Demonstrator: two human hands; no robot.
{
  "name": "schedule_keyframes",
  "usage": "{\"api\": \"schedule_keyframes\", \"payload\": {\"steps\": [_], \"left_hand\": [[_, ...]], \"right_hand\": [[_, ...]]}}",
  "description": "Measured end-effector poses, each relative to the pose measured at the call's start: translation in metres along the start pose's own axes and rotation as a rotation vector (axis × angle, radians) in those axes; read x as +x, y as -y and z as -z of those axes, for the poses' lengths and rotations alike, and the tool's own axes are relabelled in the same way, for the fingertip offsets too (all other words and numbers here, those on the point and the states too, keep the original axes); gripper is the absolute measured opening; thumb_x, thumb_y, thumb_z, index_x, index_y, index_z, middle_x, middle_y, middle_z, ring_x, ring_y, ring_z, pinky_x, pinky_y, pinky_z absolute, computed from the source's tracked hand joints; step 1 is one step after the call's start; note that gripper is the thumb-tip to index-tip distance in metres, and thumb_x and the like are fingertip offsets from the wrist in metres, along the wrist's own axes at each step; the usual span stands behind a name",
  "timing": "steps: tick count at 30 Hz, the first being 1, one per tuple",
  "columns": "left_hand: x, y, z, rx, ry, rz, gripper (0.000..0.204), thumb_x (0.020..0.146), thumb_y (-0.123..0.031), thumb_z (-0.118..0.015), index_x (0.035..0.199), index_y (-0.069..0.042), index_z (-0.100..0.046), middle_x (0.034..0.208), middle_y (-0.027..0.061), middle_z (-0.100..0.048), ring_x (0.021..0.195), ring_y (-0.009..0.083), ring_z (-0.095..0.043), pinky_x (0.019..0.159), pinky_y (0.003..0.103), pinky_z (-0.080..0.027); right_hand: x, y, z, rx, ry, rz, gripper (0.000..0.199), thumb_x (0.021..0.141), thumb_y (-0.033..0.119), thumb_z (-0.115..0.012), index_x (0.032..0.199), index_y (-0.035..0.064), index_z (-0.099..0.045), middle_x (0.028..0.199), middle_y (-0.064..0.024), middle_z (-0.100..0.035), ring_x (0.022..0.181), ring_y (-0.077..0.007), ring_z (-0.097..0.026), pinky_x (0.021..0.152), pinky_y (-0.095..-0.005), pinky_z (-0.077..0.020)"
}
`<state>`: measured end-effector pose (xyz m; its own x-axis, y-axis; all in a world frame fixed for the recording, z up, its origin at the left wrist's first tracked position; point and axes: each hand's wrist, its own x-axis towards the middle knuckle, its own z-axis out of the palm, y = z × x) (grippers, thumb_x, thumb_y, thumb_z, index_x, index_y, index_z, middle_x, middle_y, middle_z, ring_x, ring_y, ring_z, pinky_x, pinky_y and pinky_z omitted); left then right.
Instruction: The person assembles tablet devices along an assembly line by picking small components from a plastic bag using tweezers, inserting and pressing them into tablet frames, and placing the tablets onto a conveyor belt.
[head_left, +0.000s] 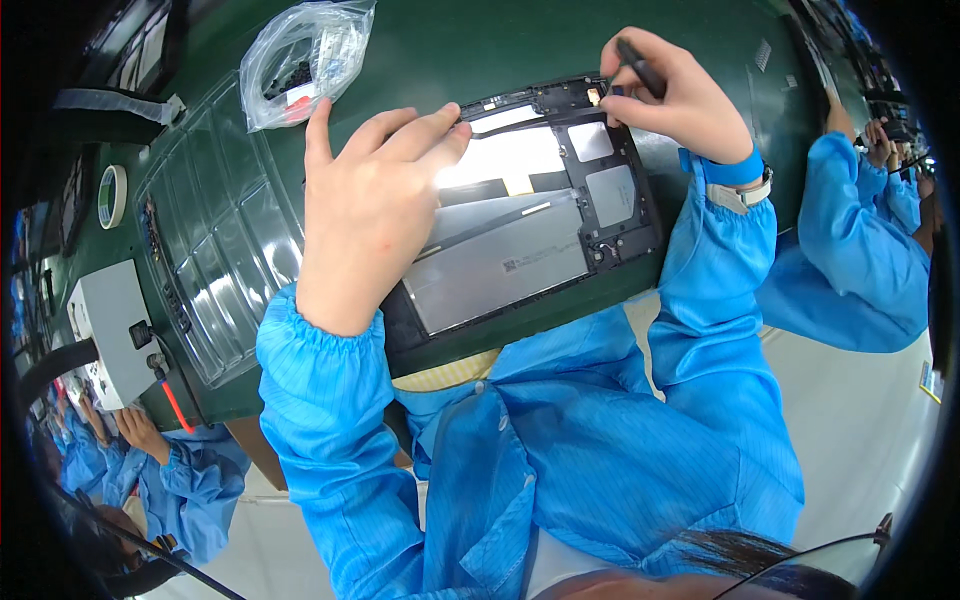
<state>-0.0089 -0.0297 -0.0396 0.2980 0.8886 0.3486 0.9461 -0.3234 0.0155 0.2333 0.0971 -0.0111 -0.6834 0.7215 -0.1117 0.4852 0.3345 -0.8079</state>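
Observation:
An opened tablet point(610, 255) lies slightly slanted on the green bench in front of me, its inside up. It shows a large grey battery point(500, 265), silvery shield plates and a black frame. My left hand point(375, 195) rests over the tablet's left side, fingers spread and stretched toward the far edge. My right hand point(685, 100) is at the far right corner, its fingers closed round a black pen-like tool point(641, 68). The tool's working end is hidden by the fingers, so I cannot tell whether it touches the tablet. A blue band and a watch sit on my right wrist.
Left of the tablet lies a clear plastic tray point(215, 240), with a clear bag point(305, 65) of small black parts beyond it. A tape roll point(112, 196) and a grey box point(115, 335) with cables stand farther left. Co-workers in blue sleeves point(840, 200) work on both sides.

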Motion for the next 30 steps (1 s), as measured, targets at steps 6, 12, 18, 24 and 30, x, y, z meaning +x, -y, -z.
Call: {"api": "schedule_keyframes", "payload": {"steps": [6,12,18,24,30], "left_hand": [[0.004,-0.007,0.006,0.116,0.019,-0.047,0.028,0.07,-0.011,-0.062,0.097,-0.019,-0.065,0.111,-0.006,-0.058,0.11,0.0154,-0.049,0.1,0.054,-0.025],[0.02,-0.006,0.014,0.148,0.029,-0.288,0.016,0.07,-0.011,-0.062,0.085,-0.009,-0.067,0.107,-0.0066,-0.055,0.116,0.014,-0.043,0.102,0.052,-0.024],[0.033,-0.003,0.013,0.106,0.093,-0.416,0.013,0.064,-0.009,-0.06,0.074,-0.007,-0.067,0.093,-0.0045,-0.055,0.105,0.012,-0.049,0.106,0.05,-0.024],[0.04,-0.013,0.021,0.162,0.195,-0.463,0.017,0.064,-0.009,-0.061,0.078,-0.01,-0.07,0.1,-0.0068,-0.059,0.106,0.0108,-0.05,0.106,0.051,-0.022],[0.056,-0.021,0.021,0.219,0.176,-0.542,0.018,0.065,-0.009,-0.058,0.075,-0.016,-0.071,0.104,-0.0082,-0.059,0.111,0.0125,-0.047,0.107,0.051,-0.021]], "right_hand": [[0.009,-0.017,-0.01,-0.159,-0.059,0.074,0.024,0.069,0.014,-0.066,0.087,0.0025,-0.056,0.065,-0.0072,-0.053,0.06,-0.0149,-0.053,0.053,-0.0268,-0.0414],[0.008,-0.012,-0.011,-0.211,-0.119,0.138,0.026,0.069,0.014,-0.066,0.09,0.0021,-0.055,0.066,-0.0085,-0.054,0.061,-0.0166,-0.054,0.055,-0.0286,-0.0434],[0.016,-0.02,-0.01,-0.222,-0.106,0.118,0.03,0.069,0.014,-0.066,0.094,0.0029,-0.054,0.069,-0.0093,-0.056,0.062,-0.0177,-0.054,0.056,-0.0298,-0.0444],[0.015,-0.022,-0.013,-0.208,-0.13,0.133,0.031,0.07,0.017,-0.067,0.095,0.0031,-0.054,0.069,-0.0099,-0.056,0.063,-0.0189,-0.056,0.056,-0.0302,-0.045],[0.013,-0.027,-0.008,-0.177,-0.17,0.225,0.034,0.07,0.02,-0.068,0.096,0.0031,-0.054,0.069,-0.0108,-0.057,0.064,-0.0204,-0.057,0.057,-0.0313,-0.0454]]}}
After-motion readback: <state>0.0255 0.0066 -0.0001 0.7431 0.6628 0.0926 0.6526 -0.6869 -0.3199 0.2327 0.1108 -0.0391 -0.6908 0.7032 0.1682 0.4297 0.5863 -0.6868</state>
